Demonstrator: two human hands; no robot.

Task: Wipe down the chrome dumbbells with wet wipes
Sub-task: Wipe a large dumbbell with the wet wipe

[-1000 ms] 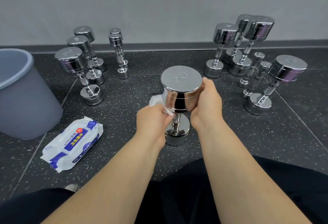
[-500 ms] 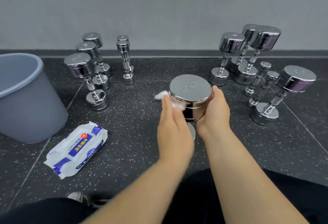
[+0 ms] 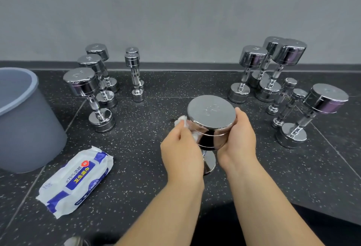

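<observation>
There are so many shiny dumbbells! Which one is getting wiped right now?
The big dumbbell in the middle, standing on end. The left hand presses a white wipe against its top, the right hand holds it. The other dumbbells stand untouched.

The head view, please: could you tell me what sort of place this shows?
Probably a gym's weights area: many chrome dumbbells stand on end on a speckled black floor by a grey wall.

Wipes pack point(image 3: 75, 181) left of center dumbbell point(image 3: 211, 113), bin point(image 3: 25, 117) far left
</observation>
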